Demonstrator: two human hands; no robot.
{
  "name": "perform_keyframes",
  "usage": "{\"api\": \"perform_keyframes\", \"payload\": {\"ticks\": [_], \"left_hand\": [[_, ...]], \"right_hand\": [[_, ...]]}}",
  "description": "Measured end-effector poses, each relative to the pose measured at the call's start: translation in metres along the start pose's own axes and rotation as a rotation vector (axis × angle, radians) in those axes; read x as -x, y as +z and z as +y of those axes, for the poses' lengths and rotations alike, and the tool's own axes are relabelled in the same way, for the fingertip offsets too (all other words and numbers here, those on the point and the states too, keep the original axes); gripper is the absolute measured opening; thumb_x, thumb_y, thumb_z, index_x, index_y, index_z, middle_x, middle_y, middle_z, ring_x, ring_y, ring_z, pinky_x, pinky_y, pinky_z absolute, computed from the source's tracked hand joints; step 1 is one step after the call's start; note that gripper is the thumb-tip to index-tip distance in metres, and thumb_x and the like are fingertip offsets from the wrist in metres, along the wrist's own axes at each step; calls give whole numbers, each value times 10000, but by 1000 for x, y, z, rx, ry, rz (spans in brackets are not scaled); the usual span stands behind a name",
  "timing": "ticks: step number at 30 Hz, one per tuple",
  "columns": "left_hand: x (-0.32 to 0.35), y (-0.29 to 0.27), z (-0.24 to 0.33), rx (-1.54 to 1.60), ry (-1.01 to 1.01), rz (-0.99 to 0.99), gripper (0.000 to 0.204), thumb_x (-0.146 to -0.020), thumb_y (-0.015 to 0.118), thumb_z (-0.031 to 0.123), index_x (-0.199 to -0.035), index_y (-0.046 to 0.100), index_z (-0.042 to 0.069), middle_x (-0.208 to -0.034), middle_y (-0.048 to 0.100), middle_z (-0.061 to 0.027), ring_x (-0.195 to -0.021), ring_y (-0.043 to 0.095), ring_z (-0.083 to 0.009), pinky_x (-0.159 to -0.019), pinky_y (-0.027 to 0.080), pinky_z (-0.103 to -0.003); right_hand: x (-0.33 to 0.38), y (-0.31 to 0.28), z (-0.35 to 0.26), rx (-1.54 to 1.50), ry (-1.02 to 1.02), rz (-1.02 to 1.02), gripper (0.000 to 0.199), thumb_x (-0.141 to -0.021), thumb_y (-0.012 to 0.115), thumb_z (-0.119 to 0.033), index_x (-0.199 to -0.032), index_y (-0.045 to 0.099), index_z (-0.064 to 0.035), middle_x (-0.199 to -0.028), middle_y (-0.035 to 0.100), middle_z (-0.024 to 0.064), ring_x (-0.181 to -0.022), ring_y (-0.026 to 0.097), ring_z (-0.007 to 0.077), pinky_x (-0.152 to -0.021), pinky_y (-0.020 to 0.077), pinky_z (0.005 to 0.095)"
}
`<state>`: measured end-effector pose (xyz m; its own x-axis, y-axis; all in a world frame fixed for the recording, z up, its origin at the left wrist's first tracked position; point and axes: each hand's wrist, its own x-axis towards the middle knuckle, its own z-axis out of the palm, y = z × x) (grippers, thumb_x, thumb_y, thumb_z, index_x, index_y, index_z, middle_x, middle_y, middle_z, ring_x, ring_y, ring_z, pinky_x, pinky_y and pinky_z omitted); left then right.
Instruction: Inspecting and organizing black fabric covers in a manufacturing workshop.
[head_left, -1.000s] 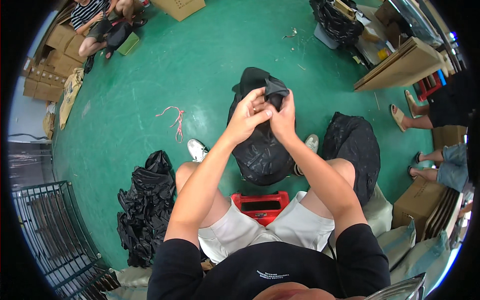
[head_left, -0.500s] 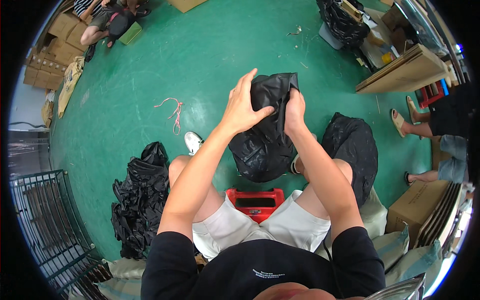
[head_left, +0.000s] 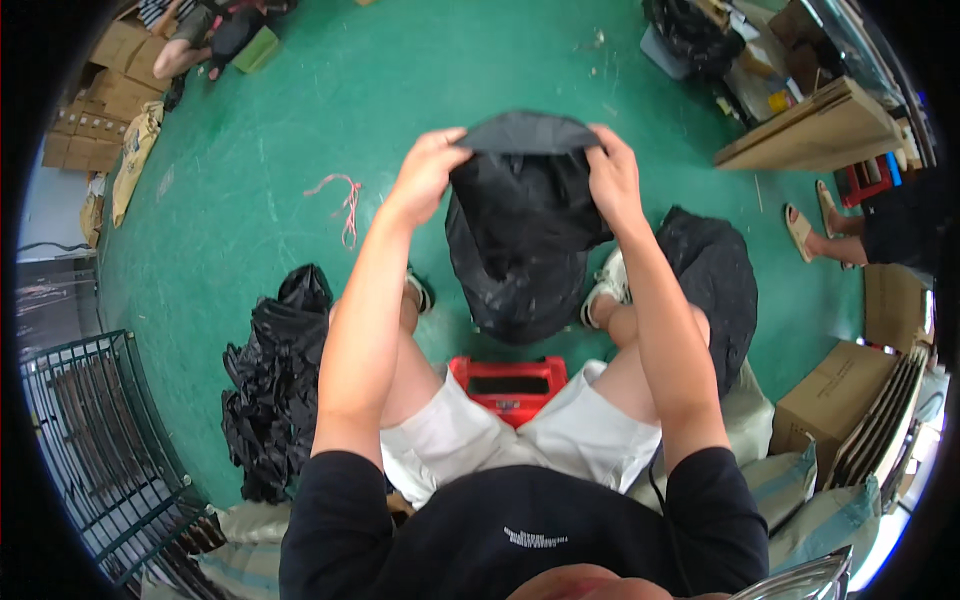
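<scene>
Above the green floor (head_left: 250,170), a thin black bag (head_left: 530,190) is held by its hem, pinched at one end by the left hand (head_left: 428,175) and at the other by the right hand (head_left: 613,180), both about equally near. The hem is stretched crosswise, the rest draped toward a rounded black bundle (head_left: 518,315). Floor extends beyond; the sides are bounded by crumpled black sheeting (head_left: 275,390) and a dark sack (head_left: 715,280).

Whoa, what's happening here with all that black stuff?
A person is holding up a piece of black material, with the left hand at one end of its top edge and the right hand at the other. A rounded black bundle sits between the feet. A crumpled black heap lies to the left.
</scene>
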<state>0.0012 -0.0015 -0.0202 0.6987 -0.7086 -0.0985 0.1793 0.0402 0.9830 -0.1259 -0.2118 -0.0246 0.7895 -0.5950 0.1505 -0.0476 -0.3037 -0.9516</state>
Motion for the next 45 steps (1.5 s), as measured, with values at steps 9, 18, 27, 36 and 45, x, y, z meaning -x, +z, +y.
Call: {"api": "perform_keyframes", "payload": {"ticks": [9, 18, 27, 36, 45], "left_hand": [[16, -6, -2, 652, -242, -38, 318, -909, 532, 204, -1109, 626, -25, -1015, 689, -124, -869, 671, -207, -814, 531, -326], [22, 5, 28, 784, -410, 43, 351, -885, 555, 299, -984, 661, -20, -943, 700, -146, -795, 678, -250, -761, 550, -363], [25, 11, 20, 784, -375, 51, 345, -808, 635, 276, -971, 662, -27, -911, 697, -160, -784, 678, -270, -754, 554, -364], [24, 0, 32, 747, -378, -9, 351, -870, 601, 279, -1010, 657, -38, -962, 697, -158, -832, 685, -253, -804, 548, -352], [17, 20, 5, 359, -186, -256, 298, -899, 650, 288, -1009, 677, 12, -910, 697, -34, -799, 645, -108, -745, 515, -267]], "right_hand": [[5, -24, -19, -1079, 430, -469, 318, -920, 412, -30, -1208, 507, 65, -1111, 633, 130, -1004, 621, 210, -930, 482, 354], [2, -29, -24, -969, 771, -346, 351, -951, 531, -298, -1151, 594, -16, -1127, 653, 138, -982, 646, 250, -886, 519, 396], [5, -37, 1, -1214, 550, -508, 386, -978, 449, -273, -1153, 578, 45, -1152, 633, 184, -1029, 631, 298, -924, 502, 413], [2, -30, 3, -1181, 554, -428, 356, -975, 500, -290, -1183, 594, -17, -1154, 648, 117, -1000, 644, 246, -909, 511, 397], [12, -19, -26, -1047, 692, -451, 328, -966, 521, -225, -1209, 539, -7, -1134, 634, 97, -997, 635, 210, -870, 524, 331]]}}
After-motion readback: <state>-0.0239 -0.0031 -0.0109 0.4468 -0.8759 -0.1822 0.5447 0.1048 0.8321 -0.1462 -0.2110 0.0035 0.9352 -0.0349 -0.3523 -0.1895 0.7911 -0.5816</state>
